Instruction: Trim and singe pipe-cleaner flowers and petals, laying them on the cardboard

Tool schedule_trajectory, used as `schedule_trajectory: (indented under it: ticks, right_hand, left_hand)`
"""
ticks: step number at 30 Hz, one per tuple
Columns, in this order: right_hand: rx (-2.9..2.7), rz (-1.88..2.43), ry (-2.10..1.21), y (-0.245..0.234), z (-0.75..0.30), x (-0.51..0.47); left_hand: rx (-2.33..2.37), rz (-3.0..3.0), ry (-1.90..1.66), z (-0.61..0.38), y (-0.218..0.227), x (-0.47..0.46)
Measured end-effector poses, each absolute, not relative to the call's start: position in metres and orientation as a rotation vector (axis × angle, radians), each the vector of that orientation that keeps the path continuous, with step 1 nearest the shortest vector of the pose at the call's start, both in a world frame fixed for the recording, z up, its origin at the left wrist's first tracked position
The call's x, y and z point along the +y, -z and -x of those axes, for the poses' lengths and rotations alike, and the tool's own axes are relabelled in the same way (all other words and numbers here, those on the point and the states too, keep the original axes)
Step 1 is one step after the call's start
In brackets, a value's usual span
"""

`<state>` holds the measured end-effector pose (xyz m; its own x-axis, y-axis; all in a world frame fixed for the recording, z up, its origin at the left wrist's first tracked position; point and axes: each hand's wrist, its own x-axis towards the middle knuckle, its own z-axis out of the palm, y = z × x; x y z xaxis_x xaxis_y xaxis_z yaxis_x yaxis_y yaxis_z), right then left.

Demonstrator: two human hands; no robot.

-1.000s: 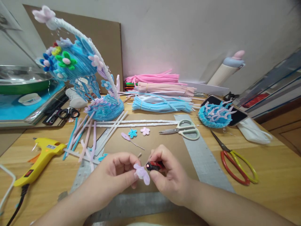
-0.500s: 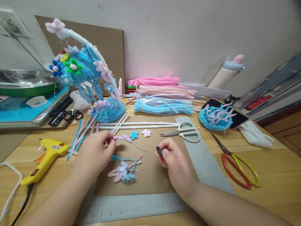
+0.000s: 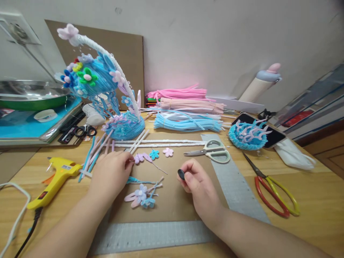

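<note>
My left hand (image 3: 114,172) is closed in a pinch at the left edge of a small purple pipe-cleaner flower (image 3: 139,158); its fingertips are partly hidden. Touching that flower on the right is a purple petal (image 3: 147,157) with a thin twisted stem. My right hand (image 3: 196,184) is closed around a small black object with a rounded end (image 3: 181,174), the rest hidden in the fingers. Between the hands lie a blue flower (image 3: 154,154), a pink flower (image 3: 168,152) and a cluster of stemmed flowers and petals (image 3: 141,195) on brown cardboard (image 3: 172,211).
Grey-handled scissors (image 3: 215,152) lie beyond my right hand, red-and-yellow-handled scissors (image 3: 271,190) to the right. A yellow glue gun (image 3: 52,179) is at left. Behind stand a blue flowered pipe-cleaner sculpture (image 3: 99,79) and pipe-cleaner bundles (image 3: 188,122). A grey cutting mat (image 3: 150,236) lies under the cardboard.
The purple flower at my left fingertips has turned from nearly edge-on to showing its face. The view has shifted slightly; my right hand keeps its hold on the black object.
</note>
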<state>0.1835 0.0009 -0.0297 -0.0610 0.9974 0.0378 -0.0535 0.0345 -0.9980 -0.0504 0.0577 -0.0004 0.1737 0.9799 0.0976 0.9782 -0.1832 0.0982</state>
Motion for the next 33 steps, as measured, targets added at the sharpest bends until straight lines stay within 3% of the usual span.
schedule_trajectory:
  ticks: [10,23,33]
  right_hand:
    - [-1.407,1.214,-1.199,0.029,-0.181,0.003]
    - [-2.063,1.636,-0.798,0.028,-0.187,0.024]
    - [-2.311,1.823,-0.673,0.025,-0.18,0.027]
  left_hand:
    - [1.974,-2.323,-0.342,0.053,0.007,0.063]
    - [2.015,-2.226,-0.376,0.054,0.018,0.067]
    - [2.054,-2.139,-0.331,0.055,0.011,0.068]
